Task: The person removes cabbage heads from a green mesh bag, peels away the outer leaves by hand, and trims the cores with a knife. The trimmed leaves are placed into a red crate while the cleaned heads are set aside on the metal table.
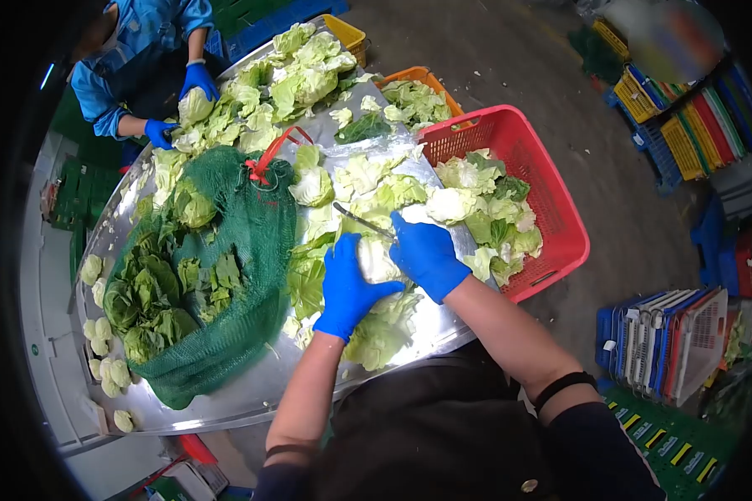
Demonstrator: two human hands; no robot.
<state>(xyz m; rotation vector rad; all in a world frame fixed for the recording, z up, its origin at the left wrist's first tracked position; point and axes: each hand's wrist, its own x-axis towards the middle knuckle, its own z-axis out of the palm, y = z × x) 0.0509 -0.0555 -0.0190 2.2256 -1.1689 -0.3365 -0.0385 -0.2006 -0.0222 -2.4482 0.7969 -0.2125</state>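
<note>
My right hand (430, 257), in a blue glove, is closed around the handle of a knife (364, 220). The blade points to the upper left, over pale leaves. My left hand (348, 290), also gloved in blue, holds the left side of a pale cabbage (378, 260), its thumb reaching to the right. Part of the cabbage is hidden by both hands. Loose cabbage leaves (382, 331) lie below and around it on the metal table (251, 377). Beside my left hand is a green mesh bag (263, 259) with green cabbages (154, 288) in its opening.
A red basket (564, 225) of leaves stands at the table's right edge, near an orange basket (426, 77) and a yellow one (347, 35). Across the table, a co-worker's gloved hands (198, 82) handle another cabbage (195, 107). Small cabbages (109, 376) line the left edge. Stacked crates (660, 338) stand right.
</note>
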